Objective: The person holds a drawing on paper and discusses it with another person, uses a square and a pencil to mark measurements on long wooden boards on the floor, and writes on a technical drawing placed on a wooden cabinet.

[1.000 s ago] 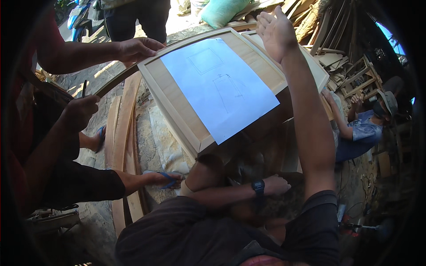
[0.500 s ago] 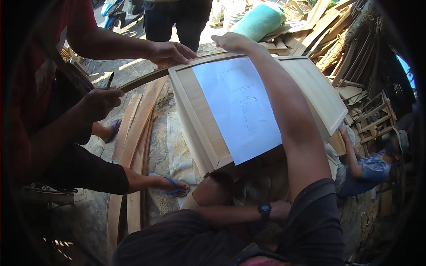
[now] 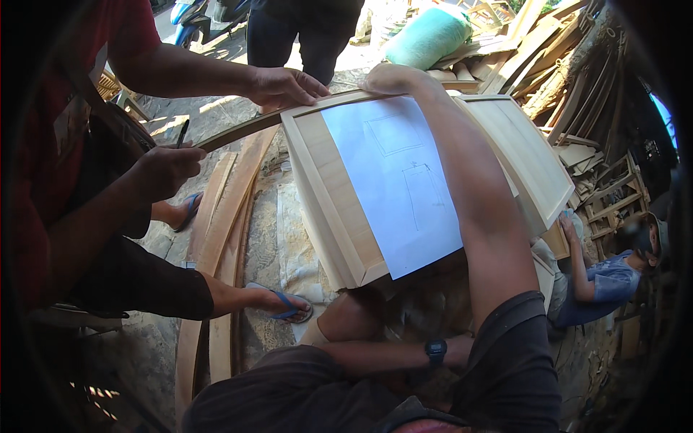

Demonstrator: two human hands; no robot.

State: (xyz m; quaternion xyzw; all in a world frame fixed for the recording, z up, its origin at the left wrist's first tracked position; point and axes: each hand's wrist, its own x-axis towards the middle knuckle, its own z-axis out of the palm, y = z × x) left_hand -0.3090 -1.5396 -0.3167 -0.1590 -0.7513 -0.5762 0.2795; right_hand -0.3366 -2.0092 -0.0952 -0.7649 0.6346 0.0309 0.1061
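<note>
Right hand [image 3: 390,78] at far edge of pale rectangular wooden panel [image 3: 336,191] bearing white paper sheet [image 3: 386,195], left hand [image 3: 457,351] off near edge, can't tell either's grip.

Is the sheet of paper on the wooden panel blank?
No, the paper on the wooden panel shows thin drawn lines forming two outlines.

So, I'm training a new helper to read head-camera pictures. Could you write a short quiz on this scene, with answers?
1. True or false: lines are drawn on the paper lying on the framed wooden panel.
2. Which of the camera wearer's hands is at the panel's far edge: A) left, B) right?
3. Fill in: the bulging sack beyond the panel is ____ in colour.

Key: 1 true; 2 B, the right hand; 3 green.
</note>
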